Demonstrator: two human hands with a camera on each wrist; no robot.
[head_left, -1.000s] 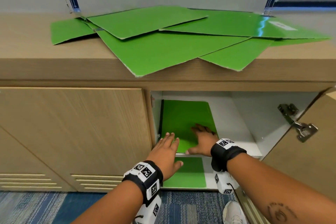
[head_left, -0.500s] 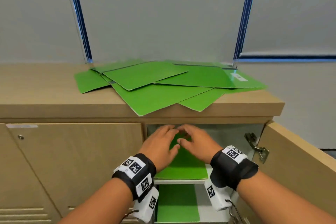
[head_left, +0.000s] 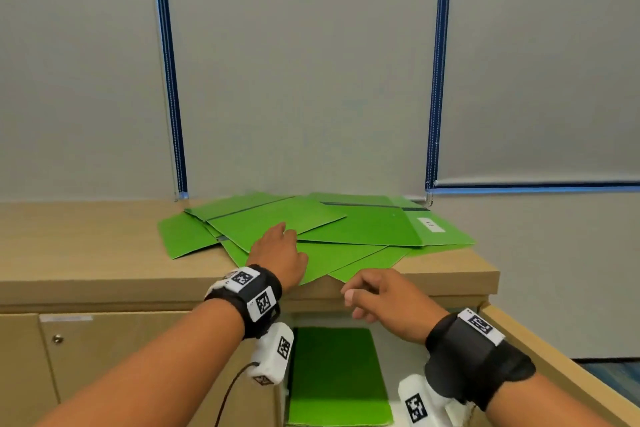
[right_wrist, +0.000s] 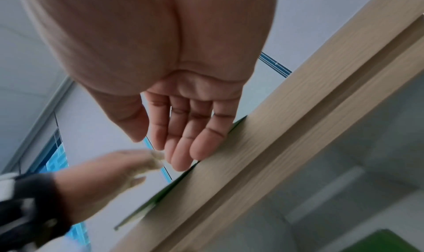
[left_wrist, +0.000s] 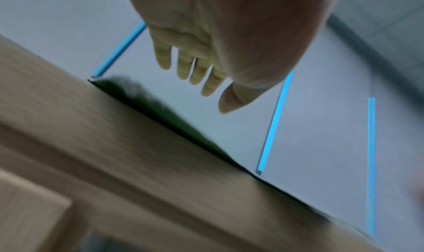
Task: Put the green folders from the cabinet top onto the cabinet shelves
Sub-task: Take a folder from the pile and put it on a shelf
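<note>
A loose, overlapping pile of green folders (head_left: 346, 236) lies on the cabinet top (head_left: 86, 253), toward its right end, against the grey wall panels (head_left: 304, 62). Below that top, in the open compartment, another green folder (head_left: 336, 374) lies flat on a shelf. The left hand (head_left: 280, 253) reaches over the pile's near edge, fingers straight and spread, holding nothing. The right hand (head_left: 384, 298) hovers at the top's front edge, fingers loosely relaxed, empty. The open cabinet door (head_left: 554, 364) stands to the right.

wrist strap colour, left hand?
Black strap with white square-code tags; clearest in the head view.
</note>
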